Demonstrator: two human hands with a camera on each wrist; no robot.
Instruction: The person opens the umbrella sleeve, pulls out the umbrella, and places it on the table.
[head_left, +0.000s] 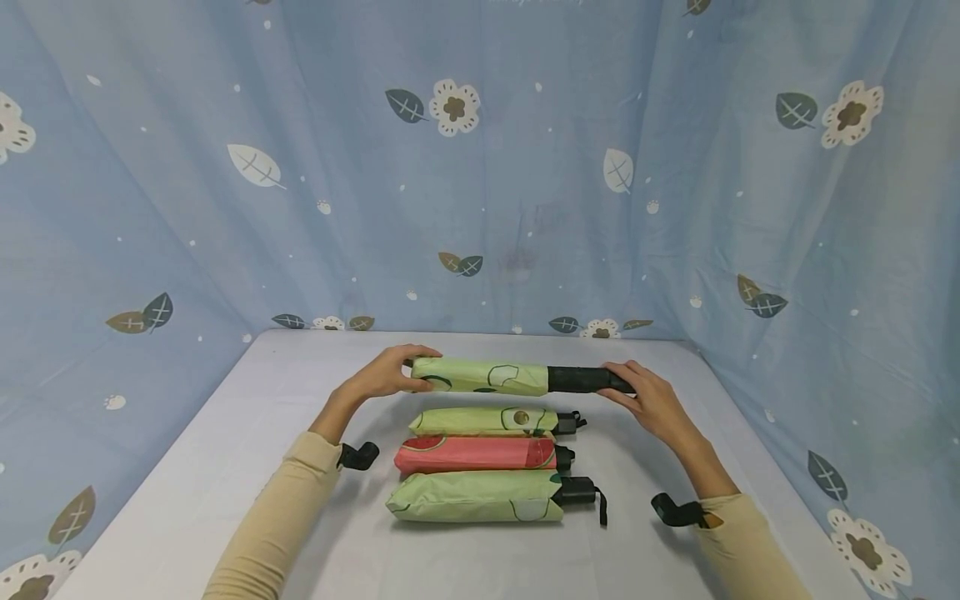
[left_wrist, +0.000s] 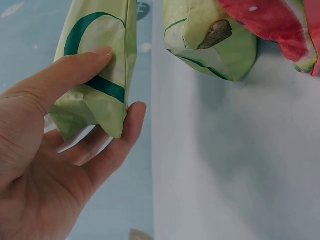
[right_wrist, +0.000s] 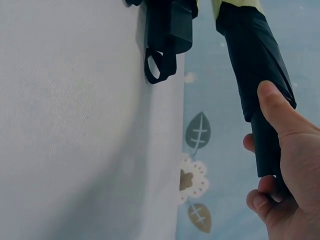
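Between my two hands hangs a long folded umbrella [head_left: 480, 376], raised above the table behind the others. Its left part is light green with a pear-like outline print; its right part is black [right_wrist: 257, 65]. My left hand [head_left: 393, 372] grips the green end, thumb across the near side and fingers behind, as the left wrist view shows. At the other end my right hand [head_left: 651, 398] holds the black handle, thumb on top. Below lie a green avocado-print umbrella [head_left: 483, 421], a red watermelon-print umbrella [head_left: 472, 455] and a larger green umbrella [head_left: 476, 497].
The three umbrellas lie side by side on the white table [head_left: 495, 567], black handles to the right. A wrist loop [head_left: 602, 507] hangs from the nearest one. A blue patterned curtain [head_left: 517, 183] encloses the back and sides.
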